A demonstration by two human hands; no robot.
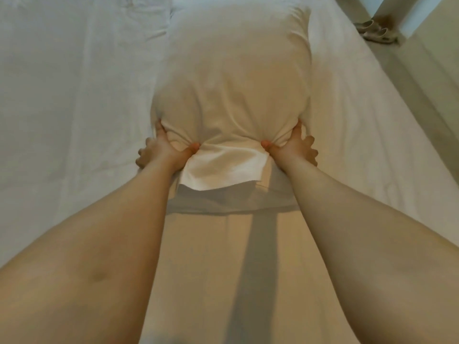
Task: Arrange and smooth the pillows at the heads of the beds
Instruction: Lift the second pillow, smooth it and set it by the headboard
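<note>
A plump white pillow (233,75) lies lengthwise on the white bed sheet (74,108), its near end pinched together. My left hand (161,150) grips the pillowcase at the near left corner, thumb pressed into the fabric. My right hand (290,147) grips the near right corner the same way. Between the two thumbs the loose open flap of the pillowcase (223,170) hangs toward me, casting a shadow on the sheet. The pillow's far end reaches the top of the view.
The bed's right edge (387,78) runs diagonally down to the right, with beige floor (427,70) beyond it. A pair of light slippers (375,32) lies on the floor at top right, beside a pale wall or door edge.
</note>
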